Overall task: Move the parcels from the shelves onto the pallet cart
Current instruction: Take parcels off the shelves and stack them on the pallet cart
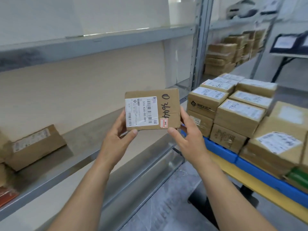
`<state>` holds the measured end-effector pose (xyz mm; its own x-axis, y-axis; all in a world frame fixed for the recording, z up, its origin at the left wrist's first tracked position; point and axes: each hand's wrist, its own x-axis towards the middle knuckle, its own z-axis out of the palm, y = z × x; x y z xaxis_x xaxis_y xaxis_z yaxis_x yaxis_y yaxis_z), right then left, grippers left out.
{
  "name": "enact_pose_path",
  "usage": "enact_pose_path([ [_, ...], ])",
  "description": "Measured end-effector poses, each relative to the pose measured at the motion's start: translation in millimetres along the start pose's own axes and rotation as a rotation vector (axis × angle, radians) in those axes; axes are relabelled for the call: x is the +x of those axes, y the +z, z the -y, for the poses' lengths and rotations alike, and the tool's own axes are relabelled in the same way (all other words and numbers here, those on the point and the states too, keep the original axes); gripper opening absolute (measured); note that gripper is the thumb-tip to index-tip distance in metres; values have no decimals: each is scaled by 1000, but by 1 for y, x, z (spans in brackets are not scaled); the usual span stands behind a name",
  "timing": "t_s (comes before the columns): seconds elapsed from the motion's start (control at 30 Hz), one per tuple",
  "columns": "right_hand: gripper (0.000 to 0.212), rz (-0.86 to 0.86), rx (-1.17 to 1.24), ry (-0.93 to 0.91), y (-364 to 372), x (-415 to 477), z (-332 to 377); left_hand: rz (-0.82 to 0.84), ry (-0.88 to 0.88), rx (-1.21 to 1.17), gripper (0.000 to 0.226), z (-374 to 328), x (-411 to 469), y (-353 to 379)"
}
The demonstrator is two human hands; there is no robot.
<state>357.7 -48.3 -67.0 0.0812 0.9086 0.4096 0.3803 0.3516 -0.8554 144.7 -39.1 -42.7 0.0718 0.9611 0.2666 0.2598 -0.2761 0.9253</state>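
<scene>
Flat labelled cardboard parcel (pixel 152 110) upright between shelf (pixel 93 140) and loaded pallet cart (pixel 221 150)

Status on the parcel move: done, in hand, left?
Done: a stack of parcels sits on the pallet cart. In hand: left hand and right hand hold a labelled parcel, off the shelf. Left: a second parcel lies on that shelf, more boxes farther back.

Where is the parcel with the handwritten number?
Head view, centre: left hand and right hand hold the parcel, left of the stack on the cart.
</scene>
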Motion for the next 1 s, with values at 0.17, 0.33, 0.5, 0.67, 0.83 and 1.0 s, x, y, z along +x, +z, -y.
enact_pose_path([
  [0.17,69,-146,-65,24,-53,4,-16,129,53,-70,71,-11,30,57],
  [0.33,67,-325,-87,46,-107,11,-30,261,127,-141,68,-27,70,117],
  [0.5,69,-505,-125,63,-157,31,-45,410,202,-186,66,-46,120,177],
  [0.67,62,-622,-125,102,-199,62,-59,500,239,-174,67,-58,170,234],
  [0.83,49,-745,-120,110,-243,98,-69,626,293,-118,63,-87,228,296],
  [1.0,43,-844,-199,154,-285,127,-86,745,318,-154,63,-102,271,353],
])
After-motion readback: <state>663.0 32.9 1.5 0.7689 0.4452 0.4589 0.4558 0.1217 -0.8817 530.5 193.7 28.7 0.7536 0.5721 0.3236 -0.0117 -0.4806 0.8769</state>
